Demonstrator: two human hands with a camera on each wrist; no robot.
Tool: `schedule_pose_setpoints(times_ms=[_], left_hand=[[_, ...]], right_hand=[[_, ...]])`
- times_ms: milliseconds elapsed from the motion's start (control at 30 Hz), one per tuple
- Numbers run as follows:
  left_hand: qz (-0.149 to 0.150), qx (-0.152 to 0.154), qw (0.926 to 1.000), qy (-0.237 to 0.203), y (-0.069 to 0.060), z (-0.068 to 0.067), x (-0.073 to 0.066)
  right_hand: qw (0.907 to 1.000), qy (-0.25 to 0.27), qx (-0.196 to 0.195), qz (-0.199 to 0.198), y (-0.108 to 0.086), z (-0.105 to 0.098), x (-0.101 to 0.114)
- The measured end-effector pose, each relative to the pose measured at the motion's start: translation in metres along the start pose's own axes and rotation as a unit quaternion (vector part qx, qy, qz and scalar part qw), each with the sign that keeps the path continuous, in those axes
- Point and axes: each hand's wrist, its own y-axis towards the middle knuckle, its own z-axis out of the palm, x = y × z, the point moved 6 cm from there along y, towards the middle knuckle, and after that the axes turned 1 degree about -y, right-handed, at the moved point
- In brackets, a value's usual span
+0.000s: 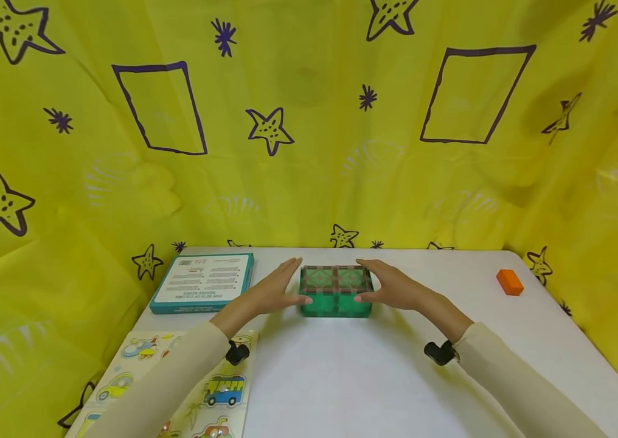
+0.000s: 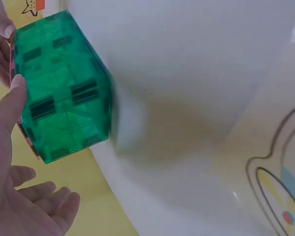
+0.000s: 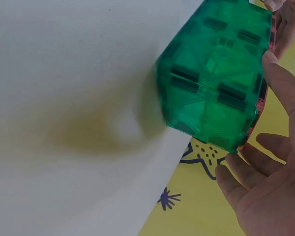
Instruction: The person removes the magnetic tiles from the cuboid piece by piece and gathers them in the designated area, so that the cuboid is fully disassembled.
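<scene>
A box of translucent green magnetic tiles (image 1: 336, 306) stands at the far middle of the white table, with reddish-framed tiles (image 1: 319, 278) on its top. At its left side is my left hand (image 1: 270, 294), the thumb at the upper front edge and the fingers extended past the side. My right hand (image 1: 399, 291) mirrors this on the right side. In the left wrist view the left thumb (image 2: 14, 101) lies against the box's edge while the other fingers stay apart from it. The right thumb (image 3: 280, 78) likewise meets the edge, with loosely extended fingers near the corner.
A teal flat box (image 1: 202, 278) with a white printed label lies back left. Nearer, a vehicle picture puzzle board (image 1: 238, 420) lies partly under the left sleeve. An orange block (image 1: 510, 282) sits back right. A yellow patterned curtain (image 1: 309, 182) hangs behind the table (image 1: 342, 383).
</scene>
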Motion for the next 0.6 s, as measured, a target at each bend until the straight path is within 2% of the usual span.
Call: schedule_pose_setpoints(times_ms=[100, 333, 500, 600], left_hand=[[0.005, 0.013, 0.9999, 0.0, 0.007, 0.002, -0.003], [0.023, 0.028, 0.9993, 0.007, 0.014, 0.005, -0.007], [0.022, 0.032, 0.9991, 0.018, 0.016, 0.005, -0.009], [0.018, 0.032, 0.9993, 0.009, 0.018, 0.005, -0.011]], right_hand=[[0.9999, -0.011, 0.004, -0.002, 0.004, 0.001, 0.001], [0.9992, -0.033, 0.021, -0.012, 0.013, 0.0, 0.003], [0.9988, -0.023, 0.044, 0.001, 0.017, -0.002, 0.0], [0.9983, -0.005, 0.057, 0.007, 0.02, -0.003, -0.003]])
